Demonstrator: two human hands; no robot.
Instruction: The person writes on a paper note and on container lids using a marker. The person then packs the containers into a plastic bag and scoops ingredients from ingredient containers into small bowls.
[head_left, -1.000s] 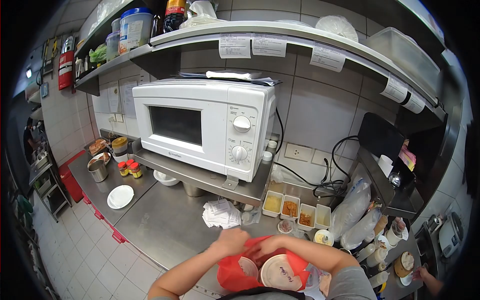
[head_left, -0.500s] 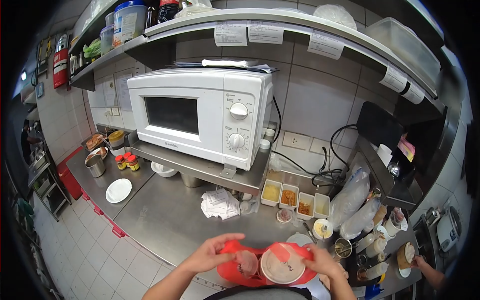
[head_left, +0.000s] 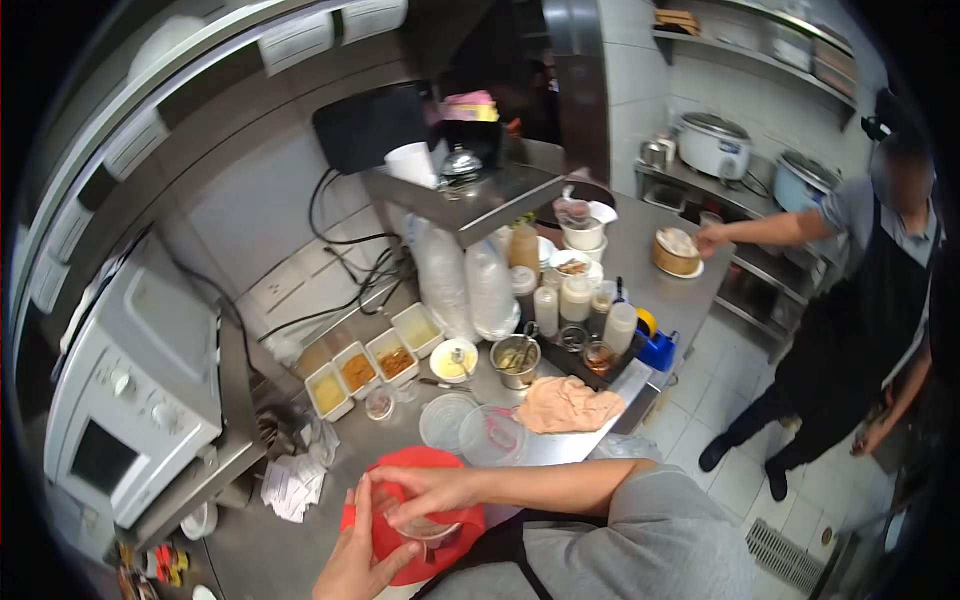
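A red plastic bag lies on the steel counter in front of me, with a clear round container inside it. My left hand is at the bag's left side, thumb apart from the fingers. My right hand reaches over the bag's top from the right, its fingers bent down at the opening; what they hold, if anything, is hidden. Past the bag sit clear round lids and a pinkish cloth.
A co-worker stands at right, one hand by a round steamer basket. White sauce tubs, a metal pot and squeeze bottles line the counter. The microwave is at left.
The view has swung right, bringing the co-worker into sight. My hands, earlier spread at the bag's two sides, are now close together over it.
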